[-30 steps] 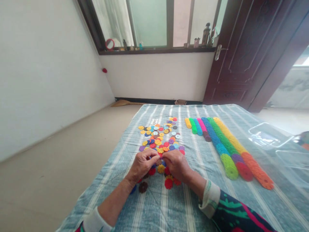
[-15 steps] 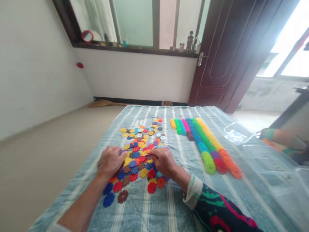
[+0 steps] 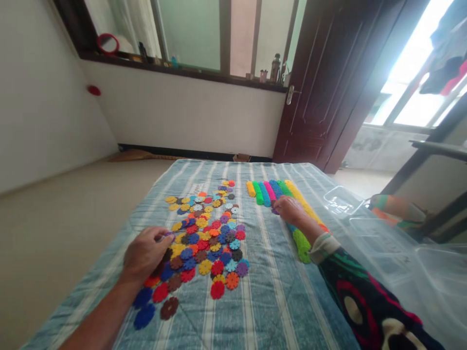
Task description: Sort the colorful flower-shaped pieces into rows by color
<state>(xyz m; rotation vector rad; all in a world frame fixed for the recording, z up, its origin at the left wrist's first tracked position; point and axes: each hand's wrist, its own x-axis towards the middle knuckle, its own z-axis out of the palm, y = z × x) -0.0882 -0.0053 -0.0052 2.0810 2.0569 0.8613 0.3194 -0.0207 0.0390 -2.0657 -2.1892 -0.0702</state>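
Many notched, flower-shaped plastic discs in mixed colours lie in a loose heap (image 3: 204, 243) on the striped cloth. At its left edge my left hand (image 3: 146, 250) is closed, pinching a purple disc (image 3: 169, 235) between thumb and fingers. To the right, discs of matching colours form rows lying side by side: a short yellow row (image 3: 250, 189), a green one (image 3: 258, 193), a blue one (image 3: 266, 195) and a pink one (image 3: 269, 187), with longer rows beyond. My right hand (image 3: 291, 210) is closed on a purple disc (image 3: 275, 211) at the pink row's near end, covering parts of the longer rows.
Clear plastic containers (image 3: 379, 243) stand along the right side of the cloth-covered surface (image 3: 233, 325). A small paper label (image 3: 197, 188) lies behind the heap. Beyond are a dark red door (image 3: 302, 97) and a window ledge with small items.
My right hand has gone from the heap to the near end of the pink row, carrying a purple disc. My left hand stays at the heap's left edge. The view has shifted slightly right.
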